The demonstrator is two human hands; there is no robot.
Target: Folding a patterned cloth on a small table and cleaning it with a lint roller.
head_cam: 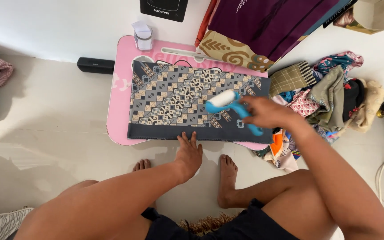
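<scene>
Fingers (263, 106) of the right hand (270, 112) are curled shut around the blue handle of a lint roller (228, 105), so it's a proper grip, white roll end touching the patterned cloth (187, 100); the left hand (189, 153) is flat and spread open, holding nothing, just pressing on the dark near hem of that cloth.

The cloth is folded flat on a small pink lap table (117, 106), and it hangs right at the near edge; that's the bit I'd worry about. Only one hand pins it, and at one spot, so a sticky roll could probably lift or bunch the fabric toward the far right corner; a hard push might also slide the whole thing off the table.

Also there's a little clear bottle (143, 38) at the far edge of the table; a jolt to the table could likely tip it; the heap of clothes (330, 95) sits just beside the right arm and could snag too.
</scene>
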